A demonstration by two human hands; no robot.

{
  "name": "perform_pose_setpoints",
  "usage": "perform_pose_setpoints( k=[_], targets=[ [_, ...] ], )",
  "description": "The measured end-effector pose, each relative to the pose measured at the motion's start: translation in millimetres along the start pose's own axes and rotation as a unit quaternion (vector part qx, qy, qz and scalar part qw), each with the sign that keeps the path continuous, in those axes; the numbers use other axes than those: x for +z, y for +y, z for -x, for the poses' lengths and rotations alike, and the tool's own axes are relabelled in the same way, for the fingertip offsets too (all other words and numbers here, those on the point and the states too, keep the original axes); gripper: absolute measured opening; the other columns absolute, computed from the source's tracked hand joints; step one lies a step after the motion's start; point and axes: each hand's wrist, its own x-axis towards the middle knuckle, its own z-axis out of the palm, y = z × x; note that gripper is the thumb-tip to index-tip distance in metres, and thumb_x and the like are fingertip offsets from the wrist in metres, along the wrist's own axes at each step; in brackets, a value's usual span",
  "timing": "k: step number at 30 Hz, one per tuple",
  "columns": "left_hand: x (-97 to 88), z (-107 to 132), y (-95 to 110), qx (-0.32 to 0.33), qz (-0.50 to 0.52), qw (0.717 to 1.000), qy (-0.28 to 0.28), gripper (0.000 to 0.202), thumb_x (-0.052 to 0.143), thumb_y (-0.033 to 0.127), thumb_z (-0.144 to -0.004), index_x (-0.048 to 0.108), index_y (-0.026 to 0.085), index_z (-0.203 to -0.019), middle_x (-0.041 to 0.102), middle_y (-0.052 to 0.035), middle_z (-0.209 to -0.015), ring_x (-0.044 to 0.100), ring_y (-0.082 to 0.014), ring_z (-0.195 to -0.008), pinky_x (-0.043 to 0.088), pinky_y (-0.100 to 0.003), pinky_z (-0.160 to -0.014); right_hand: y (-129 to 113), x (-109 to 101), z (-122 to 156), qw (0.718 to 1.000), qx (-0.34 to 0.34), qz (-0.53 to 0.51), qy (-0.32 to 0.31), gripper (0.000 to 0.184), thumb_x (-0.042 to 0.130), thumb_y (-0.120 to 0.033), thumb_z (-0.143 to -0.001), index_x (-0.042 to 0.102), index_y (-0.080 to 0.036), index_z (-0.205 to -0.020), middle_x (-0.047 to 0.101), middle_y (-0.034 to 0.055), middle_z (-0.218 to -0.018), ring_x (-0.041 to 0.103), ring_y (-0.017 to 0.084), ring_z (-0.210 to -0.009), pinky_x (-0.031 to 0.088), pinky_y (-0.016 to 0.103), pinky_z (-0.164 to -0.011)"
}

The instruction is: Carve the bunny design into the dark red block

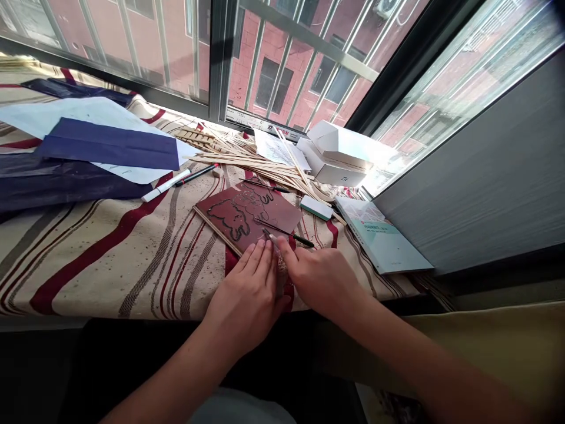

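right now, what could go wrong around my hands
The thin tool in the right hand meets the brown board right beside the left hand, so a slip might nick that hand. The black-handled tool, lying close to the right hand, could get knocked and perhaps scratch the board.

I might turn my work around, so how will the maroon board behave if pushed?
The maroon board is probably stiff: it lies flat with straight edges. The striped cloth beneath may drag along. The nearer black-handled tool, lying partly across the board, could roll.
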Motion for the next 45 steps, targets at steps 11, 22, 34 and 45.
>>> perform_pose_setpoints(
  k=[11, 22, 34, 45],
  targets=[
    [-2.6, 0, 3, -0.004, -0.038, 0.999, 0.012, 0.069, 0.033, 0.039, -0.129, 0.077, -0.010, -0.151, 0.074, -0.0345, -0.164, 0.078, -0.0426, -0.153, 0.064, -0.052, -0.129, 24, -9, 7, 0.999, -0.011, -0.020, 0.029, 0.067, 0.053, -0.006, -0.113, 0.065, -0.014, -0.178, 0.093, 0.0159, -0.114, 0.090, 0.030, -0.095, 0.020, 0.041, -0.061],
    [1.1, 3, 2, -0.004, -0.020, 1.000, -0.011, 0.068, 0.043, 0.043, -0.127, 0.073, -0.010, -0.157, 0.071, -0.0359, -0.168, 0.074, -0.0450, -0.157, 0.066, -0.055, -0.129, 49, -47, -9, 0.993, -0.118, 0.023, -0.006, 0.056, 0.056, 0.001, -0.108, 0.080, -0.015, -0.157, 0.093, 0.0135, -0.108, 0.090, 0.029, -0.099, 0.019, 0.039, -0.063],
    [1.5, 7, 0, 0.004, -0.011, 0.999, -0.030, 0.072, 0.045, 0.044, -0.127, 0.065, -0.012, -0.165, 0.066, -0.0369, -0.173, 0.069, -0.0458, -0.162, 0.059, -0.055, -0.135, 7, -12, 7, 0.998, 0.000, -0.059, -0.006, 0.069, 0.046, -0.004, -0.113, 0.059, -0.006, -0.181, 0.094, 0.0194, -0.118, 0.093, 0.033, -0.104, 0.039, 0.041, -0.064],
    [1.5, 8, -3, -0.001, -0.022, 0.998, -0.055, 0.071, 0.052, 0.043, -0.124, 0.063, -0.009, -0.171, 0.062, -0.0356, -0.178, 0.065, -0.0442, -0.167, 0.058, -0.055, -0.138, 11, 34, 8, 0.969, 0.102, -0.205, 0.097, 0.056, 0.050, -0.025, -0.123, 0.072, -0.023, -0.174, 0.091, 0.0142, -0.144, 0.093, 0.032, -0.120, 0.064, 0.037, -0.088]
  ],
)
